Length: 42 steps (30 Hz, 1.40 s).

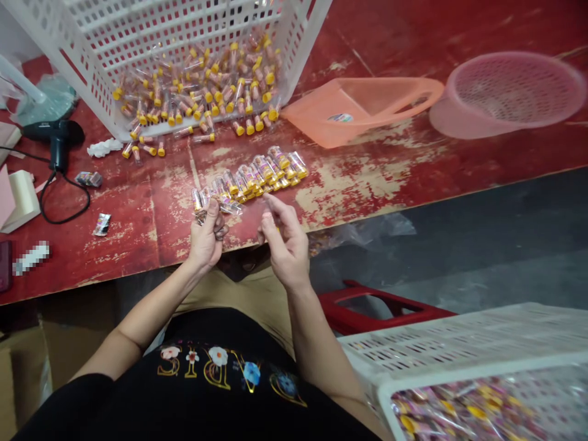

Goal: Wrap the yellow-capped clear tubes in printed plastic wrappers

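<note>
Near the table's front edge, my left hand [206, 237] is closed, thumb against fingers, on shiny printed wrappers [201, 215]. To its right, my right hand [285, 242] has its thumb and fingers bent close together; whatever they pinch is too small and blurred to name. Just beyond both hands lies a row of small clear tubes with yellow caps and printed wraps [261, 173], partly stacked. Farther back, a tilted white basket [98, 92] holds many yellow-capped tubes [209, 82] without printed wraps, and several have spilled onto the red table [169, 233].
An orange scoop [367, 125] and a pink basket [478, 122] stand at the right. A dark hair dryer [57, 138] with its cord lies left, near small wrapper bundles [101, 225]. Below right are a red stool [381, 318] and a white crate [436, 355] of wrapped tubes.
</note>
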### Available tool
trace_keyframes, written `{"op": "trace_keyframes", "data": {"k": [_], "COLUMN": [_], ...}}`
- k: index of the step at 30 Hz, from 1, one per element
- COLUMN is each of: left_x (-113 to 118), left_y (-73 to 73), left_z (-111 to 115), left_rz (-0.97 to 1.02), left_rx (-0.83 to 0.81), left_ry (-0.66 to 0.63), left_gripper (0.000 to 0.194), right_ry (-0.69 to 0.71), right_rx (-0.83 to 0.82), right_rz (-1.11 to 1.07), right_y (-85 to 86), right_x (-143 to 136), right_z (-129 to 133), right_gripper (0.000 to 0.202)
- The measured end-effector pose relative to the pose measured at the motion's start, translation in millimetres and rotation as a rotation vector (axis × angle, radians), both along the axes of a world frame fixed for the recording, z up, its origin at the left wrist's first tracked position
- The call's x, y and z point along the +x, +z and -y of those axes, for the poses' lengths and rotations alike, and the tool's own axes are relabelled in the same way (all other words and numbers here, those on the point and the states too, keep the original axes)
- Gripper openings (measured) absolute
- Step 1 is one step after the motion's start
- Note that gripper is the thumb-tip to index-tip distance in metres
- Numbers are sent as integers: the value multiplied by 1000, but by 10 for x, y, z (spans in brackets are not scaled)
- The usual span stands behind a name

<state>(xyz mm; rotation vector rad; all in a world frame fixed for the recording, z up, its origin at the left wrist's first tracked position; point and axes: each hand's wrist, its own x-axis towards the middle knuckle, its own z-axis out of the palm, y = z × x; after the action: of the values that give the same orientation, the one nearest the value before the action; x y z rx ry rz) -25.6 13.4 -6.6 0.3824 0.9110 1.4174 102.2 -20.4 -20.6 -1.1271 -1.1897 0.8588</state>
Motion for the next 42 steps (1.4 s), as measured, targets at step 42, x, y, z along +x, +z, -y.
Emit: {"op": "trace_keyframes", "data": {"k": [42], "left_x": [121], "left_y": [239], "left_z": [309], "left_rz": [-206], "left_rx": [24], "left_ry": [-334], "left_gripper": [52], "right_ry": [-185], "right_rx": [219], "right_rz": [246], "right_y": [139], "right_x": [136], "right_z": [283], "right_gripper": [31]}}
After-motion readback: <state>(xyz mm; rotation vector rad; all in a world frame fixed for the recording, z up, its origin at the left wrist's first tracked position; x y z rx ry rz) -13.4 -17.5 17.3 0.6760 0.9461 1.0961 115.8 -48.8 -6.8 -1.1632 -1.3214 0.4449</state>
